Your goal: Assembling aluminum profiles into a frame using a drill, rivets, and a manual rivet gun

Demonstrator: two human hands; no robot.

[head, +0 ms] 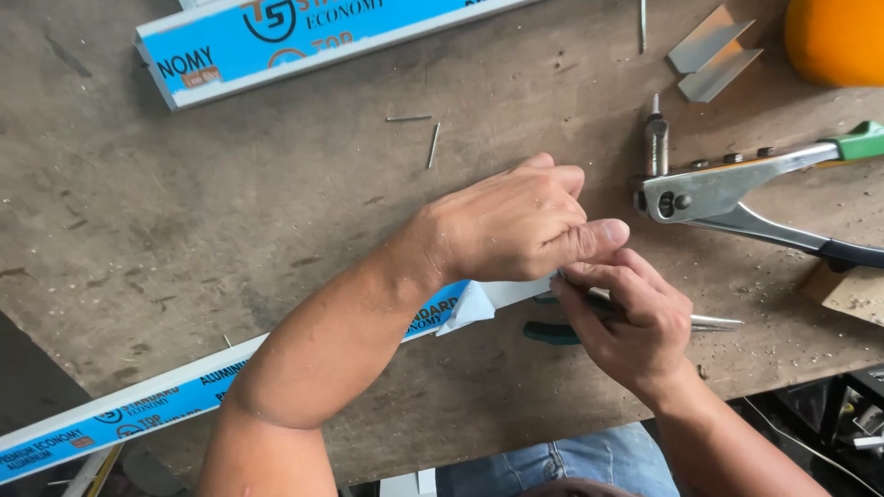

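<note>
A workshop is showing itself here: a scarred, dusty wooden workbench [184, 230] is carrying a hand riveter [737, 189] at three o'clock, loose rivet pins [433, 144] at twelve, film-wrapped aluminium profiles [304, 37] at eleven and metal offcuts [714, 53] at one.

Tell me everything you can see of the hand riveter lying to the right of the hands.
The hand riveter lies flat on the worn wooden table, untouched by either hand. Its bare metal head, with bolts showing, points left, and a narrow nosepiece sticks up from it toward the table's far side. Two handles spread rightward: the upper one ends in a green sleeve, the lower in a black one. It looks like steel, scuffed from use.
</note>
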